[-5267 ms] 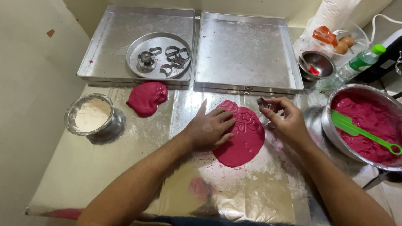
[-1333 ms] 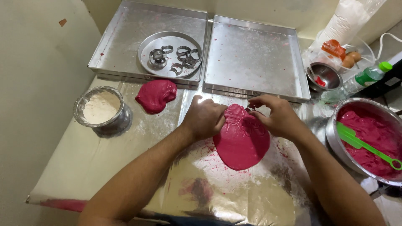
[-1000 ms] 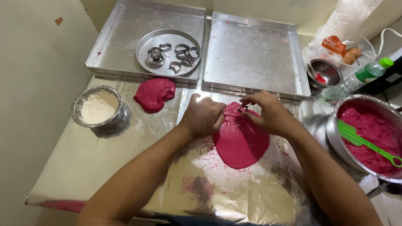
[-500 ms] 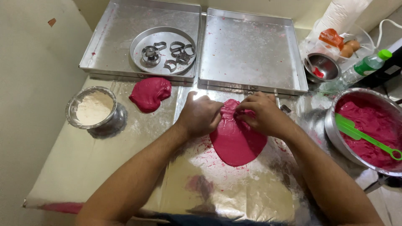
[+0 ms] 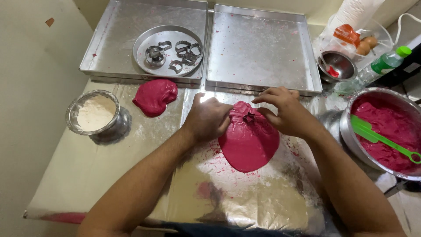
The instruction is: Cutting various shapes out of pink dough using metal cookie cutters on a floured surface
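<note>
Nearest the camera, two bare forearms rise from the bottom edge of the frame over a foil-covered desk [image 5: 131,184] dusted with flour and pink smears. At centre lies a flattened sheet of deep pink dough [image 5: 249,142], roughly round, flat on the foil. The left hand [image 5: 209,119] rests palm down at the dough's upper left edge, fingers loosely curled together and touching it. The right hand [image 5: 285,113] sits at the dough's upper right edge, its fingers bent and drawn toward the thumb around a small metal cutter [image 5: 249,117] that stands pressed into the top of the dough; whether the fingertips actually grip the cutter cannot be told. Left of the hands, a smaller lump of pink dough [image 5: 155,95] lies on the foil, and farther left stands a round tin of flour [image 5: 94,113]. At the right edge of the frame a large metal bowl [image 5: 346,131] holds more pink dough with a green spatula [image 5: 381,138] lying across it. Beyond the hands, two square metal trays sit side by side: the right tray [image 5: 262,48] bare, the left tray [image 5: 109,39] carrying a round plate [image 5: 144,44] with several metal cutters [image 5: 175,52]. In the upper right are a small steel bowl [image 5: 337,66], a green-capped bottle [image 5: 383,63] and two eggs [image 5: 366,44].
</note>
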